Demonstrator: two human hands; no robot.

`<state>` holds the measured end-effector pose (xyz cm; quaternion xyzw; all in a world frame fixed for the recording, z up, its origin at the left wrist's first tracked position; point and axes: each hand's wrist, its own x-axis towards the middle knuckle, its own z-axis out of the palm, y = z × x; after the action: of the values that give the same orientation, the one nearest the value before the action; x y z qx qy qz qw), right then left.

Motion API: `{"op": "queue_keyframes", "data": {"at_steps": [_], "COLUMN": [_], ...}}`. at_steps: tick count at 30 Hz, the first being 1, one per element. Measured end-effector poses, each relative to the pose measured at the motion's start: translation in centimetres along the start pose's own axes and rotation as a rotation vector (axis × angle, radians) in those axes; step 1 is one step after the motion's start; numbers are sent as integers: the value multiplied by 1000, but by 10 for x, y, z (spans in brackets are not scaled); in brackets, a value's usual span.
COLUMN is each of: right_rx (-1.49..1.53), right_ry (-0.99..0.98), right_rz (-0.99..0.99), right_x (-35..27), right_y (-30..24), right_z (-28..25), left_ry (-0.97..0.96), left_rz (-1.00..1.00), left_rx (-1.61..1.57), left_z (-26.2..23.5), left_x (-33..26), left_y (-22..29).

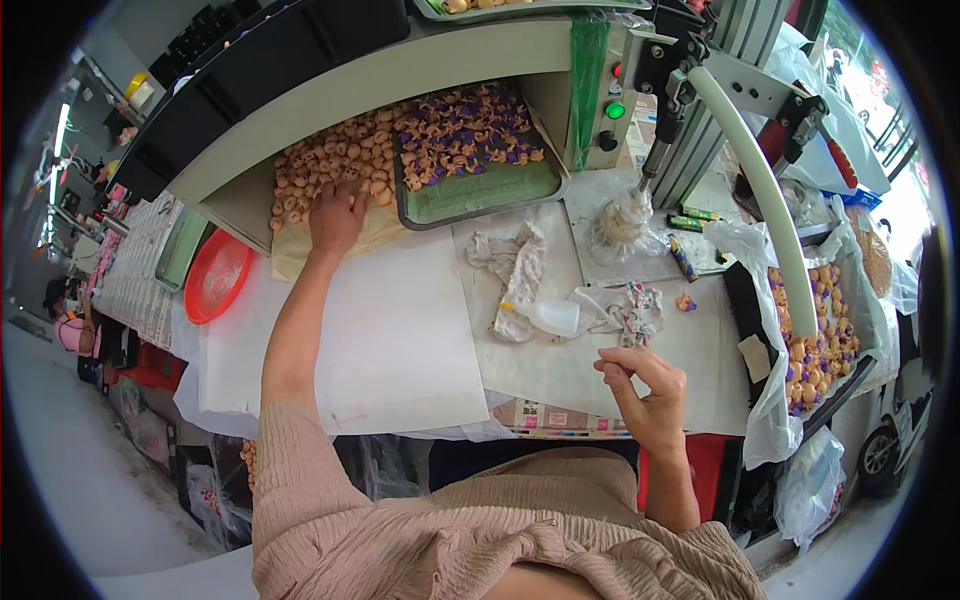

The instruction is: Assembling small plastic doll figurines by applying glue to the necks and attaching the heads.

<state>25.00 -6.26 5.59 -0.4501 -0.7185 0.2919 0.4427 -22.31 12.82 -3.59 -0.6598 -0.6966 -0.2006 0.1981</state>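
Note:
My left hand reaches to the front edge of a pile of small round tan doll-head-like pieces. Its fingers are a little apart and touch the pieces; the fingertips are partly hidden. Beside the pile, a dark-rimmed tray with a green bottom holds many tan-and-purple small figures. Over the right front of the table, my right hand is raised with thumb and fingers pinched together. Whatever may be between them is too small to make out. One loose tan-and-purple figure lies beyond it.
A press with a pale curved lever stands at right, above a plastic-wrapped fixture. Crumpled cloths and a white squeeze bottle lie mid-table. A lined box of figures is far right; a red bowl sits left.

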Motion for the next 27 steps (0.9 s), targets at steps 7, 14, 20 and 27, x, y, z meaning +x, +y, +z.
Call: {"op": "queue_keyframes", "data": {"at_steps": [7, 14, 20, 27], "right_rx": [-5, -24, -242, -419], "right_ry": [-19, 35, 22, -219], "right_rz": [-6, 25, -66, 46], "right_x": [-10, -9, 26, 38], "right_y": [-2, 14, 42, 43], "right_z": [-9, -8, 29, 64], "left_ry": [-143, -32, -323, -408], "left_rz": [-81, -837, -1016, -1146], "left_rx": [-63, -1460, -2416, -2733], "left_z": [-19, -29, -66, -116], "left_x": [0, -12, -51, -119], "left_y": [19, 23, 53, 118]}}
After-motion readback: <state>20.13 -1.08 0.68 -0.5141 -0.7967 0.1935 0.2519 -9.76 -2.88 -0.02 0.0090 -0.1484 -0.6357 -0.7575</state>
